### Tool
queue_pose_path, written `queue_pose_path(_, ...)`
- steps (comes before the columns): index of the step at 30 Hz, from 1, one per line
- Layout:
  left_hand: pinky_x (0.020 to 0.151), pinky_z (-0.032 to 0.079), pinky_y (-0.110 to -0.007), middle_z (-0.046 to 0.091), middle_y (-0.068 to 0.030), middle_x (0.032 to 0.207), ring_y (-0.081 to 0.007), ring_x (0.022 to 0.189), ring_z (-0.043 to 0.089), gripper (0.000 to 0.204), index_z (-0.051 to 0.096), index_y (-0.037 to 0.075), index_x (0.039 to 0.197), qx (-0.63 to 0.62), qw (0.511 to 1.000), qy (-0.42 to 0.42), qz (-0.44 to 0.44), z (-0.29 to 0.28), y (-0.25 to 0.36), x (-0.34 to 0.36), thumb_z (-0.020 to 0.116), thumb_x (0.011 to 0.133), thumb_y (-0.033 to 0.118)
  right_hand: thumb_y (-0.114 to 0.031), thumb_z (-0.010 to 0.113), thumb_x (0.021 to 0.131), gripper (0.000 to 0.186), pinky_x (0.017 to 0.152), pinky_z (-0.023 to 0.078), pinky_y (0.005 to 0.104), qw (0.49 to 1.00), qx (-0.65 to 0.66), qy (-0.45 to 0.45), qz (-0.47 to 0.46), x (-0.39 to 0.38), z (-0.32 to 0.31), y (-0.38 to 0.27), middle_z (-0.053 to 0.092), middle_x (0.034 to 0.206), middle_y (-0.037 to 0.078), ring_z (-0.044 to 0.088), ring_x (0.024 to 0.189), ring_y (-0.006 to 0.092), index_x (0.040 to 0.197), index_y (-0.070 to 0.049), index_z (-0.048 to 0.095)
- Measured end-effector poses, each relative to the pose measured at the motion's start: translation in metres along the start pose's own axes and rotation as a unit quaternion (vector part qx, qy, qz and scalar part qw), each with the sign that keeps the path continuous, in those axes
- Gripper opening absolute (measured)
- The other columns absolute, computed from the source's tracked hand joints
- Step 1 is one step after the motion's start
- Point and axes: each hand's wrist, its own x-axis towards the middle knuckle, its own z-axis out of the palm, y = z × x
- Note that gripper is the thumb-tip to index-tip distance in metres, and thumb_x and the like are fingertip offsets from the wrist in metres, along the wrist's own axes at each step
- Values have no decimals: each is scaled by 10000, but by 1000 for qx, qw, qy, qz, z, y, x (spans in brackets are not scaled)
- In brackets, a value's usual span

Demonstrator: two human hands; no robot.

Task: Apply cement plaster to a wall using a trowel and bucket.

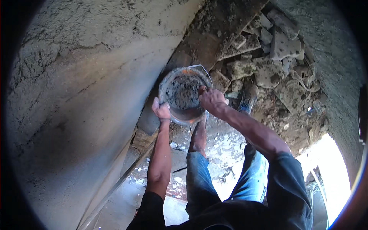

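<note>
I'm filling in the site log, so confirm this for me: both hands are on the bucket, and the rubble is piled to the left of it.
Wrong side: the head view shows the rubble piled to the right of the bucket. The rest stands: the left hand and the right hand are both on the bucket.

The bucket (pixel 186 114) shows a grey-smeared rim with orange patches at its 12 and 6 o'clock, around mottled dark-grey contents (pixel 186 90). The wall (pixel 96 96) at 9 o'clock is grey, streaked with tan-brown; the rubble (pixel 285 46) at 1 o'clock is mixed tan, brown and grey. At 6 o'clock, the jeans (pixel 201 176) are faded blue, the shirt (pixel 237 216) black.
</note>
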Motion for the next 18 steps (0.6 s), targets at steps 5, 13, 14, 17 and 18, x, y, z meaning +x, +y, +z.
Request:
queue_pose_path(5,480,333,-297,420,-10,601,-124,529,378,107,459,36,679,-206,966,-27,-154,6,0,-17,497,589,-10,-164,439,946,257,485,510,304,988,82,-116,-62,-10,45,-52,653,897,147,636,670,179,991,31,601)
queue_pose_path(13,453,344,-278,464,1,643,-119,532,411,128,491,23,719,-185,971,14,-152,8,0,-4,506,603,-30,-144,539,834,208,471,511,364,997,59,-28,-34,-20,41,-40,659,776,120,668,662,198,902,29,632)
queue_pose_path(14,443,365,-278,496,-30,661,-137,535,435,130,515,0,737,-193,970,-11,-150,26,8,-15,508,613,-39,-159,525,851,185,413,487,339,998,28,61,15,-22,65,-42,632,677,81,636,557,188,818,-6,622)
queue_pose_path(17,461,323,-264,436,31,621,-92,527,393,135,430,59,656,-244,951,-24,-187,19,8,-22,503,581,-27,-262,444,970,342,547,557,386,987,-95,-36,-121,-30,40,-13,638,761,110,604,587,189,894,12,636)
queue_pose_path(18,461,324,-261,439,31,623,-90,528,394,135,424,58,647,-246,951,-28,-186,14,8,-22,498,579,-31,-254,452,962,334,558,558,393,996,18,-66,-61,-31,18,-3,634,748,120,608,594,206,887,17,634)
